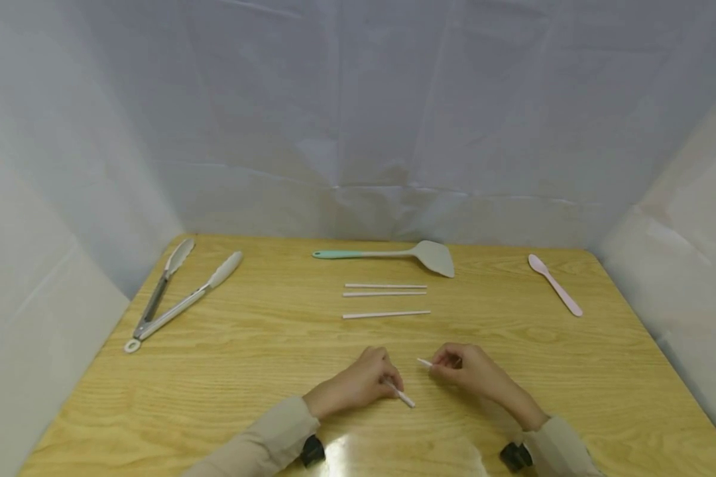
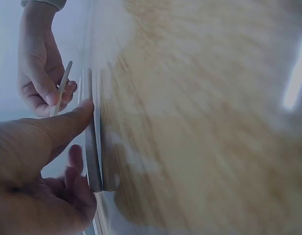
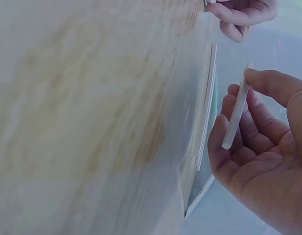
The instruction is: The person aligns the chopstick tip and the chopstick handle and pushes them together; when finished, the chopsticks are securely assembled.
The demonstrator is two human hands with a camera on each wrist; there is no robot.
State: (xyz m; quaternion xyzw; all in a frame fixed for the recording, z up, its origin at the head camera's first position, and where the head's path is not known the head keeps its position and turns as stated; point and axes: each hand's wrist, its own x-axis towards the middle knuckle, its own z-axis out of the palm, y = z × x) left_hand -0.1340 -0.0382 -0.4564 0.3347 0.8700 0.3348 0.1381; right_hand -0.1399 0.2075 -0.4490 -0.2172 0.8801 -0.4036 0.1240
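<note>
Near the front middle of the table, my left hand (image 1: 365,379) pinches a thin white chopstick (image 1: 406,399), thumb on it in the left wrist view. There the chopstick (image 2: 93,152) lies close along the tabletop. To its right, my right hand (image 1: 473,372) holds another white chopstick (image 1: 424,362), its tip pointing left. The right wrist view has this chopstick (image 3: 235,120) between thumb and fingers, off the table. Parts of both are hidden by the fingers. Beyond the hands, three chopsticks (image 1: 386,315) lie crosswise, roughly parallel, two of them close together.
A spatula (image 1: 435,257) with a green handle end lies at the back middle. Spread tongs (image 1: 176,311) lie at the left, and a pink spoon (image 1: 556,287) at the right. White sheeting (image 1: 382,119) stands around the back and sides of the wooden table (image 1: 244,371).
</note>
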